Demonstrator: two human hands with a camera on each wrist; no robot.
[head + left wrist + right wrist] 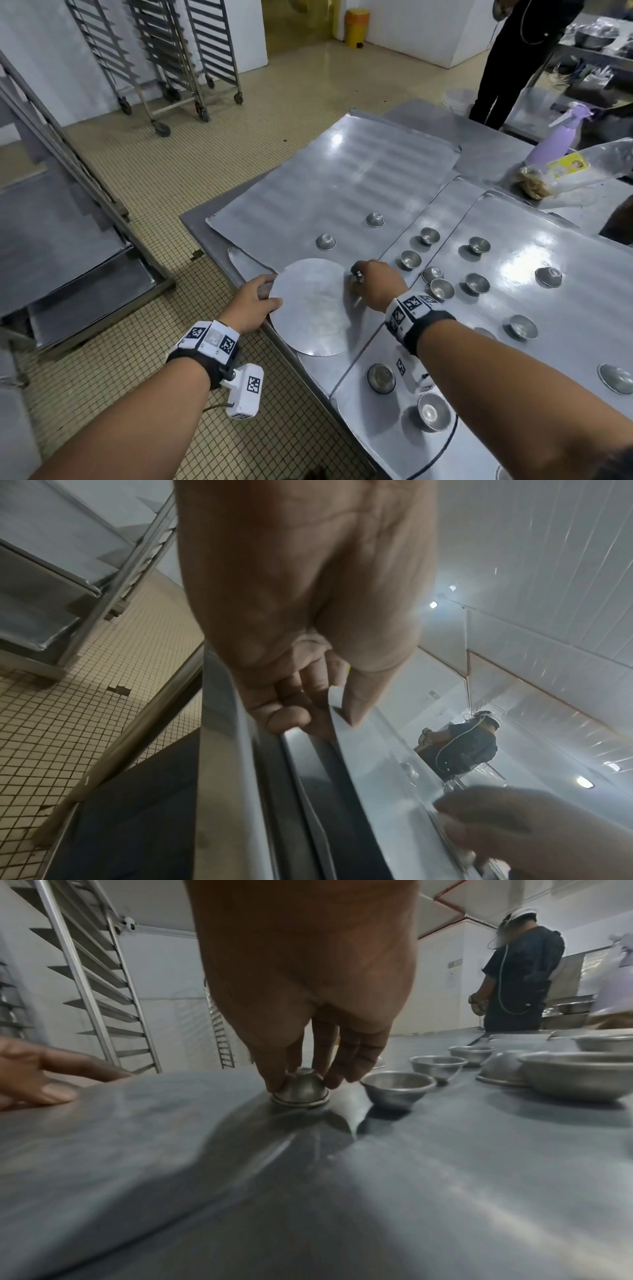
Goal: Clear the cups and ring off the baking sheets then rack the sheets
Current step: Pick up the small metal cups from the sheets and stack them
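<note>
A: While the round disc [313, 308] is pinched at its edge by the left hand [255, 303], what hazards are to be entered?

B: Item one: slippage. The disc is held thinly, thumb on top and fingers curled beneath, as the left wrist view shows; it overhangs the worktop [219, 246] edge toward the floor, so a fall is judged possible if it is tilted. Item two: the inverted cup [300, 1087], just beside the disc on its far right, could be knocked rolling if its rounded sides slide through the fingertips.

A: How is the right hand [375, 284] recorded?

B: Fingertips are closed around the inverted cup from above, thumb on one side, fingers on the other; the wrist is raised and the forearm is reached across the near baking sheet [548, 308].

A: And the left?

B: Palm is turned inward, forearm held outside the worktop edge.

A: Where are the task's things listed?

B: Two inverted cups are noted beyond the disc on the large baking sheet [342, 178]; many upright cups [442, 288] are scattered right of the disc. A dark ring [442, 455] is seen near the disc's near-right side. Racks [191, 58] stand well beyond the disc, on the floor.
</note>
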